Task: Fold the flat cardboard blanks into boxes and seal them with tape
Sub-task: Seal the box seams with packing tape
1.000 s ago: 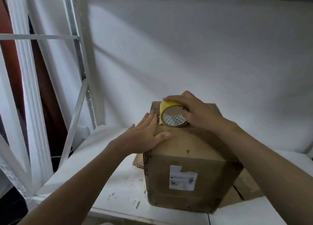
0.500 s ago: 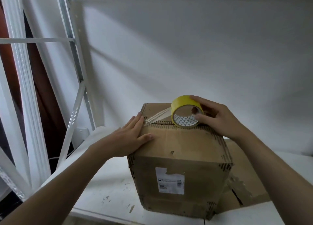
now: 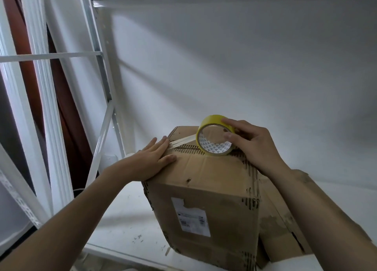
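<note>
Head view: a folded box (image 3: pixel 206 174) stands on the white shelf (image 3: pixel 126 219), its top flaps closed and meeting along a seam that runs left to right across the far part of the top. The left hand (image 3: pixel 151 160) lies flat and spread on the top's left end, palm down, gripping nothing; its fingertips (image 3: pixel 164 141) press the free end of the tape strip (image 3: pixel 182 141) onto the cardboard near the left edge. The right hand (image 3: pixel 251 146) grasps the roll (image 3: pixel 215 135), thumb in the core and fingers over the yellow outer rim, holding it on edge just above the seam near the middle of the top. The strip is stretched taut between the two hands, lifted off the cardboard along most of its length and slanting slightly upward to the roll.

The relation that matters: the seam's long axis lies in line with the strip, and the unsealed part of it runs from the roll rightward, toward the right edge of the box. So the right hand is the nearer one to that stretch, and the pull, as I judge it, should go rightward along the seam while the left hand anchors the start. If the roll drifts toward or away from the person, the tape would likely land off the seam.

Another piece of cardboard (image 3: pixel 285 230) lies flat behind and to the right of the box, partly hidden by it.
</note>
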Demonstrator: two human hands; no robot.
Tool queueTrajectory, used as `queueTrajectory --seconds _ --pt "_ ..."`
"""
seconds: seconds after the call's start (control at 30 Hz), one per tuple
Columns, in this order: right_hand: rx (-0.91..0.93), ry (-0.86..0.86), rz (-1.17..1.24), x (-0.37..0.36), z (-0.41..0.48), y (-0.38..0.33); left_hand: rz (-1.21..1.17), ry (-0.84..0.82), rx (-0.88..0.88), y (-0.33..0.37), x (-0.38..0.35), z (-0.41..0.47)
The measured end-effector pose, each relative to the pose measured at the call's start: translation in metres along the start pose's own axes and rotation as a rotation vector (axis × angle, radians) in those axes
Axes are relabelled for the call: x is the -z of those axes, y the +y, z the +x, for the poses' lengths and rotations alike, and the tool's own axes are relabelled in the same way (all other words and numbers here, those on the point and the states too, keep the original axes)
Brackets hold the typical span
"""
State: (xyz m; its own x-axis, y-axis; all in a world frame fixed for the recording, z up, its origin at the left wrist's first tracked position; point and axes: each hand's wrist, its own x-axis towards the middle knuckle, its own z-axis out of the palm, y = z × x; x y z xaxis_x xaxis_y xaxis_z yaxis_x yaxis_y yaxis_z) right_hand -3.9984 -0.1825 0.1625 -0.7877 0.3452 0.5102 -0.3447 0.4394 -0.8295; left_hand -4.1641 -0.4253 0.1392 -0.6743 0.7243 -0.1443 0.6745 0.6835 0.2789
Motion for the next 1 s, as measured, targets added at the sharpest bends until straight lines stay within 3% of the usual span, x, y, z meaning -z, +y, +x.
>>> queueTrajectory --seconds 0.33,0.67,1.0 --pt "-0.036 0.028 0.009 0.034 -0.019 0.01 -0.006 -0.011 -0.16 0.041 0.002 -0.025" --pt "-0.061 0.027 -0.019 0.055 -0.032 0.006 0.214 0.007 -0.172 0.075 -0.008 -0.005" --pt "0.05 -0.154 -0.335 0.056 -0.007 -0.012 0.203 0.033 -0.158 0.107 -0.018 0.004"
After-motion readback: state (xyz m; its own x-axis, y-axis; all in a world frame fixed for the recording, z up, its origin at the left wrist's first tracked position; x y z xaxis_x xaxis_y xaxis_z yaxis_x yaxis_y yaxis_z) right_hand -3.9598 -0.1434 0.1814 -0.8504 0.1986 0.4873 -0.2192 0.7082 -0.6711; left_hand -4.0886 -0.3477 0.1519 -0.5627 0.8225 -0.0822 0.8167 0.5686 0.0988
